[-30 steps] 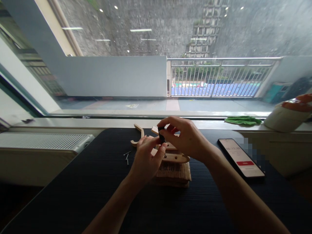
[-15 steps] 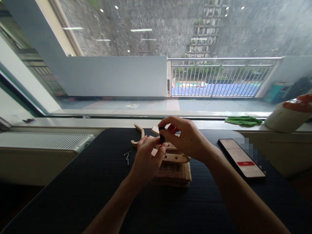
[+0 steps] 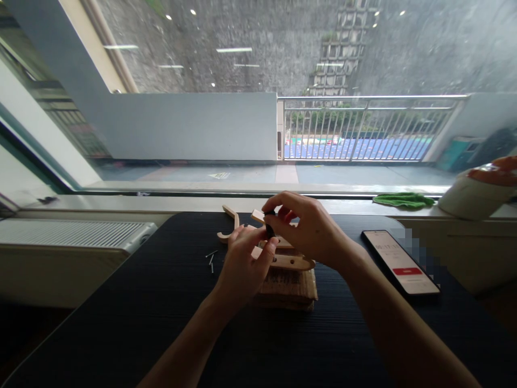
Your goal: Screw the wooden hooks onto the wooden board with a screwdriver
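Note:
My right hand (image 3: 302,221) pinches the top of a short black screwdriver (image 3: 270,223) between thumb and fingertips. Around its lower end, the thumb and forefinger of my left hand (image 3: 246,258) are closed. The tip is hidden behind the left fingers. Right below them lies a light wooden piece with rounded ends and holes (image 3: 297,263). It rests on a brown cardboard-like block (image 3: 288,288) with dark printed characters. More wooden parts lie behind, including a flat pale one (image 3: 258,215), partly covered by my hands.
Several thin metal screws (image 3: 211,260) lie left of my hands. Curved wooden pieces (image 3: 234,221) are at the table's far side. A phone (image 3: 402,264) lies on the right of the black table (image 3: 161,302). Beyond, the sill carries a green cloth (image 3: 404,200) and a white container (image 3: 476,194).
The screwdriver's black handle leans slightly differently between my fingers. Both hands stay in nearly the same place over the wooden pieces.

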Tool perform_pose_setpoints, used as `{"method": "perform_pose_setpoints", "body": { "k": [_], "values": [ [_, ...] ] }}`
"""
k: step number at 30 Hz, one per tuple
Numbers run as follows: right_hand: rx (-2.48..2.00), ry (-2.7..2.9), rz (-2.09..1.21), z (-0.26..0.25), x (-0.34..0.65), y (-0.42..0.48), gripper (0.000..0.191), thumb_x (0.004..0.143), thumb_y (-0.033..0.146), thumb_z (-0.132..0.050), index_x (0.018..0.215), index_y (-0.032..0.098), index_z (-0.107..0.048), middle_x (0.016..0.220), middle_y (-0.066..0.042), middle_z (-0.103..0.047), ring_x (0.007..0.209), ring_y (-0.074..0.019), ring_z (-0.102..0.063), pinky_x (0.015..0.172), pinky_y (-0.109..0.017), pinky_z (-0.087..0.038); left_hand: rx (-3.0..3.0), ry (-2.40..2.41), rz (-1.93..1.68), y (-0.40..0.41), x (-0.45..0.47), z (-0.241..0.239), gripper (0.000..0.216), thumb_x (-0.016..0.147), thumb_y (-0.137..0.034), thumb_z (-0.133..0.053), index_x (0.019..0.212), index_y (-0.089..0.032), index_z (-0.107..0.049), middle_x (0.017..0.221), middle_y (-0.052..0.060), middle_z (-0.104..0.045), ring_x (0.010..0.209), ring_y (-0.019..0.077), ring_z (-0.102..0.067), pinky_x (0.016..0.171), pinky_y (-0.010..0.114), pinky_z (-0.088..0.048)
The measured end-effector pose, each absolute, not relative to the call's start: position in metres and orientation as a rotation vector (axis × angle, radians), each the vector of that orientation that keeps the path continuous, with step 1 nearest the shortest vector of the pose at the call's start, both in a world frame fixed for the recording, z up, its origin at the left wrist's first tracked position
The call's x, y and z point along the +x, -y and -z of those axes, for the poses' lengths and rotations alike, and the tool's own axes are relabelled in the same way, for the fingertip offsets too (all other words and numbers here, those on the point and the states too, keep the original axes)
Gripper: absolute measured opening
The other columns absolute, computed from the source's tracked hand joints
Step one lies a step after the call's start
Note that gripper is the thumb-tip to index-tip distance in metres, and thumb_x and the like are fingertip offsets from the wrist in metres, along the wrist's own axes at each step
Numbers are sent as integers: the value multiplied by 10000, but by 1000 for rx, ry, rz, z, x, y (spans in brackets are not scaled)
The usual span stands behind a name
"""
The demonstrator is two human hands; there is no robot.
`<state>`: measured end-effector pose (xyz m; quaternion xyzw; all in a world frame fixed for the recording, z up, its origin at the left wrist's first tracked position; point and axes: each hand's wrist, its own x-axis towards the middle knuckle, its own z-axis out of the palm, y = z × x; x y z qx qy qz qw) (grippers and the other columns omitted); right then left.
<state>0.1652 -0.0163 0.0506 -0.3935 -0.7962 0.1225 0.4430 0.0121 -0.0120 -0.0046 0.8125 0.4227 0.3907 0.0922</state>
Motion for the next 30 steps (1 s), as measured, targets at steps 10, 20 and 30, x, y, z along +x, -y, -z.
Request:
{"method": "perform_pose_setpoints", "body": {
  "k": [10, 20, 30],
  "values": [
    [-963, 2020, -329, -50, 165, 17, 230, 855, 171, -466, 1030, 210, -611, 959, -9, -630, 777, -100, -566, 678, -233, -433, 2412, -1261, -1165, 11, 11, 6, 146, 854, -261, -434, 903, -226, -567, 810, -8, -612, 891, 169, -548, 1027, 433, -257],
    [-960, 1998, -330, -51, 165, 18, 199, 855, 175, -462, 987, 192, -611, 871, -11, -620, 718, -90, -553, 641, -227, -425, 2419, -1251, -1152, 13, 13, 6, 141, 854, -251, -436, 890, -217, -567, 794, -12, -596, 853, 158, -540, 1021, 428, -259],
    [-962, 1992, -295, -51, 166, 17, 165, 835, 199, -499, 956, 187, -612, 880, -13, -611, 717, -93, -552, 643, -232, -425, 2418, -1256, -1142, 13, 13, 3, 148, 848, -249, -431, 857, -217, -575, 822, -6, -616, 858, 167, -541, 996, 427, -291]
  ]
}}
